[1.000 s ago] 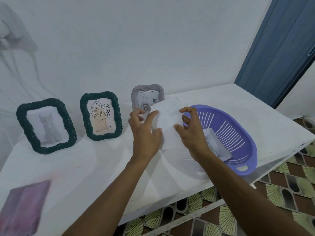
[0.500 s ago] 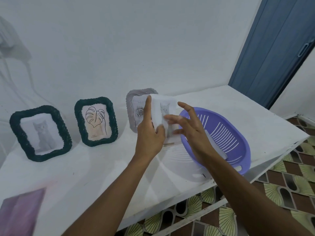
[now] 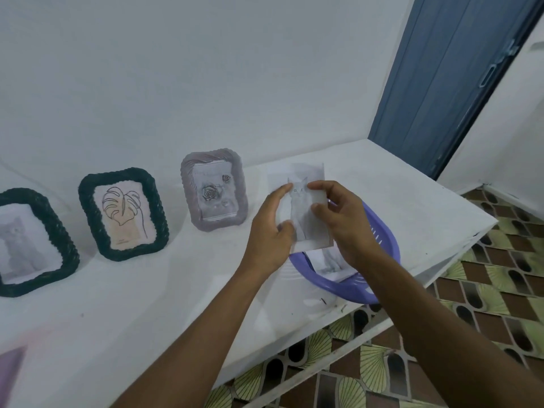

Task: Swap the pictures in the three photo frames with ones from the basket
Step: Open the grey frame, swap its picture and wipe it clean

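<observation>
Both hands hold up a grey cat picture (image 3: pixel 300 213) above the purple basket (image 3: pixel 347 285). My left hand (image 3: pixel 269 231) pinches its left edge and my right hand (image 3: pixel 338 219) pinches its right side. Another picture (image 3: pixel 329 262) lies in the basket below. Three frames lean against the wall: a grey frame (image 3: pixel 214 189) with a rose picture, a dark green frame (image 3: pixel 123 213) with a leaf drawing, and a dark green frame (image 3: pixel 29 242) with a cat picture at the far left.
The white shelf (image 3: pixel 147 304) ends in a front edge with patterned floor tiles (image 3: pixel 485 290) below. A pinkish card (image 3: pixel 10 369) lies at the bottom left corner. A blue door (image 3: pixel 447 83) stands at the right.
The picture has been turned face up, with the cat now showing, and held further right of the grey frame. The right hand has closed onto it. The view has shifted.
</observation>
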A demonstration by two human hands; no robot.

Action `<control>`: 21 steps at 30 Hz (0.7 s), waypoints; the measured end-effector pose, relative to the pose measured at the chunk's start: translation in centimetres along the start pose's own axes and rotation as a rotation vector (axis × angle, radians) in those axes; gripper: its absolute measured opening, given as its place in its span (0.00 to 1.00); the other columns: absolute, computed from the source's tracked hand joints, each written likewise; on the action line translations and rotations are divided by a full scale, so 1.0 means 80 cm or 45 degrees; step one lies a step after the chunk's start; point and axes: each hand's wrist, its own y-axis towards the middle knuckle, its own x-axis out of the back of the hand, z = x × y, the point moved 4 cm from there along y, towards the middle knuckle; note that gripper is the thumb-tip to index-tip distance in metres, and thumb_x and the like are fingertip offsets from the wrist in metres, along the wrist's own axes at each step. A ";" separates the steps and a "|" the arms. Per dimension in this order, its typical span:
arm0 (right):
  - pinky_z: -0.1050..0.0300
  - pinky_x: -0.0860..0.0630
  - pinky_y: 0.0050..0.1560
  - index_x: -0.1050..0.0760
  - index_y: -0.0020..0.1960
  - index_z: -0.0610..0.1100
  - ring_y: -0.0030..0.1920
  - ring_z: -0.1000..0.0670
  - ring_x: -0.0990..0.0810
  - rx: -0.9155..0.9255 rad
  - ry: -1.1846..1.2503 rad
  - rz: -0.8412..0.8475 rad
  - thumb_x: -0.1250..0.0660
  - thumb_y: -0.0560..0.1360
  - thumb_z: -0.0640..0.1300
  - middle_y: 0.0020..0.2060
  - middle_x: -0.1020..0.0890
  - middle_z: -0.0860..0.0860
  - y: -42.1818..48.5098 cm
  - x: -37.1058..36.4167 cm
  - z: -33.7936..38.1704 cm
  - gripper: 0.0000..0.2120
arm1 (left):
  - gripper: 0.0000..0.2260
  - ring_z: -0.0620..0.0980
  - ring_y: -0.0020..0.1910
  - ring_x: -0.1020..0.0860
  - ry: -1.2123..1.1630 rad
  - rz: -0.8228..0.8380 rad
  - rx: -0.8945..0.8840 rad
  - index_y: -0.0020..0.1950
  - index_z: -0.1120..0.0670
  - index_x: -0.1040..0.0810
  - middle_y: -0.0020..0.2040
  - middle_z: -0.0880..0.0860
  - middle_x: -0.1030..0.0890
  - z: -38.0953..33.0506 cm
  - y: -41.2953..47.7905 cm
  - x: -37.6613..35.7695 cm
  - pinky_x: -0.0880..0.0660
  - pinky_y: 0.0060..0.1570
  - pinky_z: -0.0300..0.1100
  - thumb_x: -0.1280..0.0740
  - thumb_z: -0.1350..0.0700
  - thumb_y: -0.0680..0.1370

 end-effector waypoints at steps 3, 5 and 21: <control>0.56 0.19 0.46 0.22 0.57 0.54 0.48 0.54 0.19 -0.073 -0.185 0.004 0.36 0.77 0.35 0.54 0.20 0.58 0.015 0.027 -0.026 0.16 | 0.24 0.46 0.70 0.35 0.235 -0.010 -0.069 0.73 0.46 0.35 0.69 0.45 0.32 0.024 0.006 -0.013 0.38 0.68 0.38 0.36 0.57 0.78; 0.57 0.22 0.44 0.22 0.57 0.54 0.49 0.51 0.21 -0.134 -0.381 0.079 0.35 0.76 0.35 0.56 0.21 0.53 0.025 0.043 -0.045 0.17 | 0.21 0.51 0.72 0.40 0.439 -0.046 0.017 0.72 0.44 0.33 0.72 0.49 0.37 0.047 0.004 -0.016 0.40 0.70 0.51 0.36 0.54 0.79; 0.57 0.27 0.57 0.27 0.65 0.46 0.58 0.45 0.23 -0.005 -1.404 0.553 0.28 0.73 0.40 0.61 0.23 0.46 0.041 0.014 -0.098 0.22 | 0.17 0.48 0.69 0.32 0.417 -0.124 0.195 0.63 0.48 0.23 0.67 0.49 0.27 0.085 -0.020 0.016 0.35 0.69 0.51 0.37 0.48 0.76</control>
